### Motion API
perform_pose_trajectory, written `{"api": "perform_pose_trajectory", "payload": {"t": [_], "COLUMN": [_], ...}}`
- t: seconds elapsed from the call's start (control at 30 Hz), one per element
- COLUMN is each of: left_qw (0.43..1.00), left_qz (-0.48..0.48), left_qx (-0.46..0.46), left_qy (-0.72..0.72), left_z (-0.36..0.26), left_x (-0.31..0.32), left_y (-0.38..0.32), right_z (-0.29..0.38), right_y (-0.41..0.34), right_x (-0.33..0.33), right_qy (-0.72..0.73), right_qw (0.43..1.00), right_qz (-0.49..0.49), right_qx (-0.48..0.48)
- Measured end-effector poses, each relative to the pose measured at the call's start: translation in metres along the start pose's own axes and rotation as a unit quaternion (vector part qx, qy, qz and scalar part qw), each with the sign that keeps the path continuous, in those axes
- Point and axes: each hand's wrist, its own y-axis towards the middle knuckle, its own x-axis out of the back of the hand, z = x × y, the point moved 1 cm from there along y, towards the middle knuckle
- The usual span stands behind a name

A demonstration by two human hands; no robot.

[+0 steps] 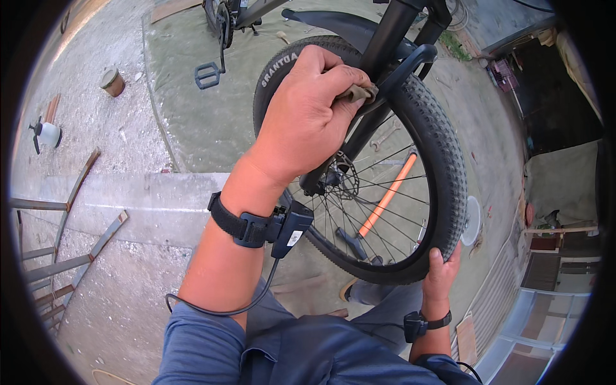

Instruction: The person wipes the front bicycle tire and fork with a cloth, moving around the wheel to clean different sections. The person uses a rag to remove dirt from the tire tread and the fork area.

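A bicycle's front wheel, with a knobbly black tire (445,144), stands before me under a black fork (392,33) and a plastic mudguard (332,21). My left hand (313,106) reaches across the wheel and pinches a crumpled brownish cloth (358,94) against the curved part beside the fork. My right hand (440,274) grips the tire at its lower right, the thumb on the near side and the fingers partly hidden behind. Through the spokes a disc brake rotor (344,175) shows at the hub.
Beyond the spokes, on a green ground sheet (192,130), lie a hammer with an orange handle (390,192) and a wrench (385,136). A pedal (207,75) juts out at the upper left. Rusty metal frames (91,257), a pot (113,83) and a spray bottle (48,134) are at left.
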Motion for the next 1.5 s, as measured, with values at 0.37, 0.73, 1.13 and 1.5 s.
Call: {"api": "perform_pose_trajectory", "payload": {"t": [0.37, 0.73, 1.13, 1.5], "left_qw": [0.946, 0.973, 0.993, 0.839], "left_qz": [-0.03, -0.079, 0.007, -0.152], "left_qx": [0.263, 0.217, 0.099, 0.343], "left_qy": [-0.187, -0.021, -0.062, -0.394], "left_z": [0.006, 0.016, 0.009, 0.015], "left_x": [0.006, 0.009, 0.014, 0.028], "left_y": [-0.011, 0.006, 0.005, -0.003], "right_z": [-0.004, -0.008, -0.006, -0.006], "right_y": [0.0, 0.0, -0.001, 0.003], "right_x": [0.002, 0.005, 0.003, 0.014], "right_qy": [-0.017, 0.014, 0.038, -0.067], "right_qw": [1.0, 1.0, 0.999, 0.997], "right_qz": [-0.002, 0.015, 0.006, 0.001], "right_qx": [0.019, -0.003, -0.01, 0.045]}}
